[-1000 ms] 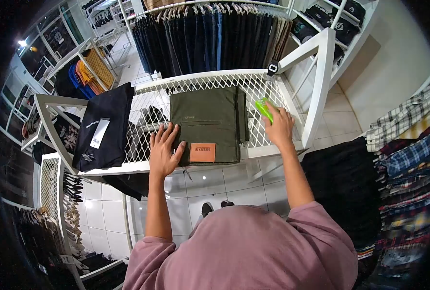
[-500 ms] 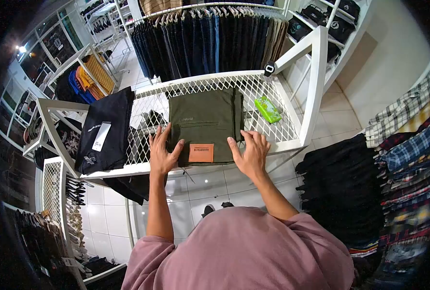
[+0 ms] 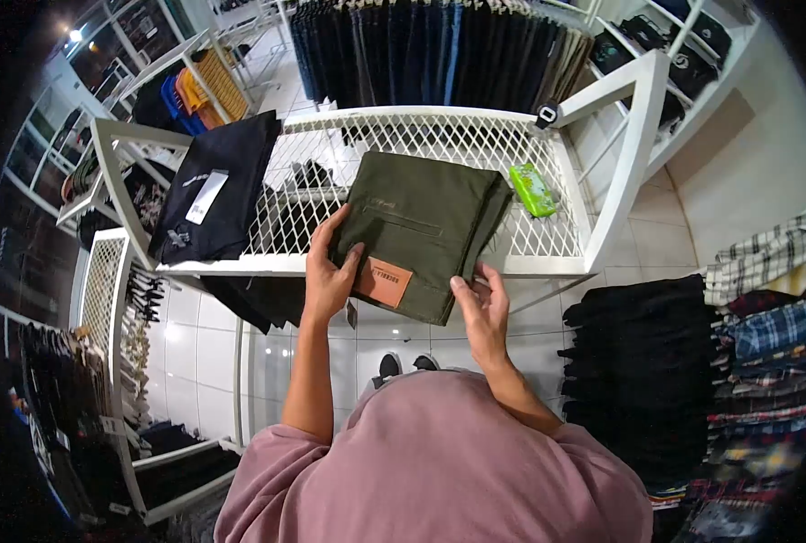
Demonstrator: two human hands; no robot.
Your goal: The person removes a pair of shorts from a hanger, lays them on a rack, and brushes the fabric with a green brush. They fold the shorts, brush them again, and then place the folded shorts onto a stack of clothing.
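A folded pair of dark olive trousers (image 3: 421,195) is tilted at an angle over the front of the white mesh table. A tan leather-like patch (image 3: 383,283) and a pocket seam show on its upper face. My left hand (image 3: 332,271) grips the left edge, thumb on top near the patch and fingers mostly beneath. At the lower right corner my right hand (image 3: 482,309) holds the cloth between thumb and fingers. A small dark tag (image 3: 352,314) hangs below the trousers beside my left hand.
Folded black garments with a white tag (image 3: 207,197) lie on the table's left end. A green packet (image 3: 533,190) rests right of the trousers, and a watch (image 3: 546,115) is at the white frame (image 3: 643,136). Hanging trousers (image 3: 421,54) stand behind; black clothes (image 3: 638,362) hang at right.
The olive trousers have turned clockwise from lying square on the mesh, and their near corner now extends past the front rail. Both hands have closed on the edges. The view has shifted.
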